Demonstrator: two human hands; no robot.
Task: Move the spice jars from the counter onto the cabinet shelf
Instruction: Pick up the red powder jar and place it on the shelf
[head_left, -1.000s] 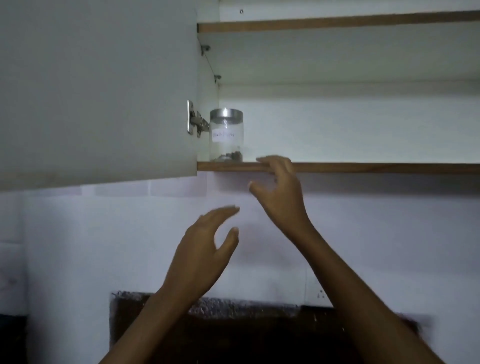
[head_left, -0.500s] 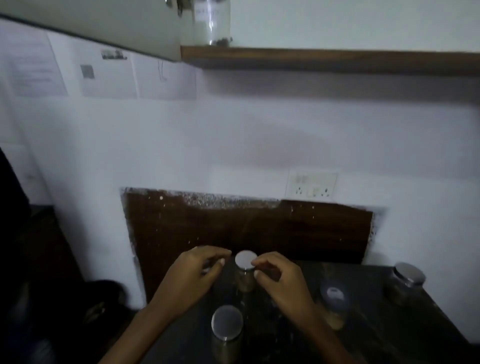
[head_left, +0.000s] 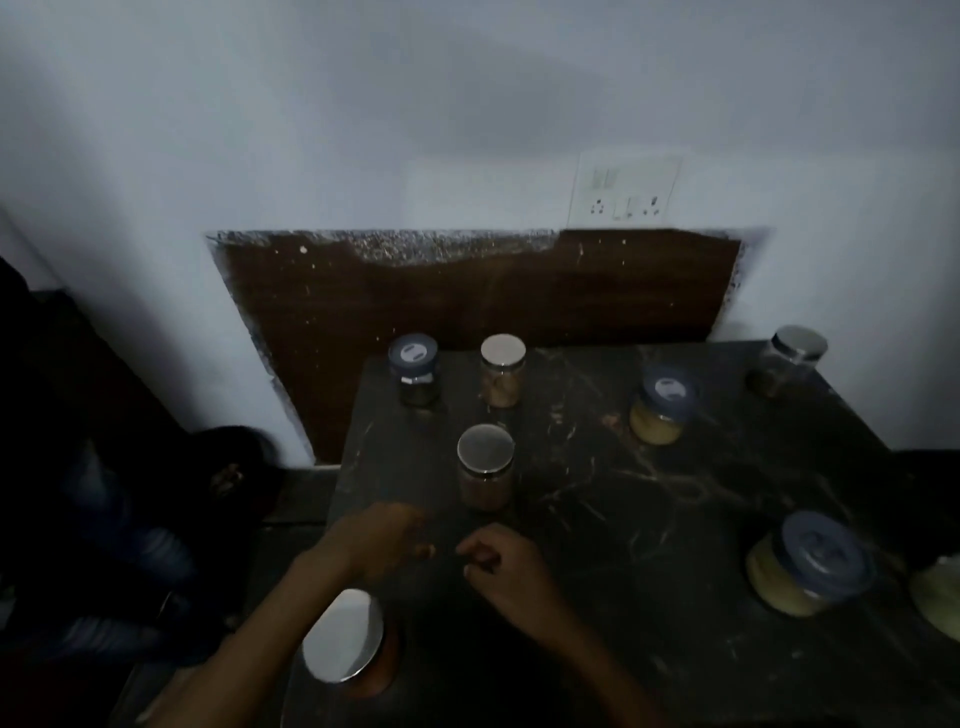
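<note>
Black marble counter (head_left: 675, 649) holds every jar I see, all upright. Left hand (head_left: 379, 540) and right hand (head_left: 501, 569) hover close together just over it, fingers loosely curled, nothing held. Just ahead, untouched: middle steel-lidded jar (head_left: 485, 467), brownish fill. Behind it, rear steel-lidded jar (head_left: 503, 370) and rear blue-lidded jar (head_left: 414, 369), near the brown back panel (head_left: 467, 296). Right side: small yellow-filled jar (head_left: 662, 408), large yellow-filled jar (head_left: 810, 571), both blue-lidded; corner jar (head_left: 792, 358), steel lid. Near steel-lidded jar (head_left: 345, 642) sits beside the left forearm.
</note>
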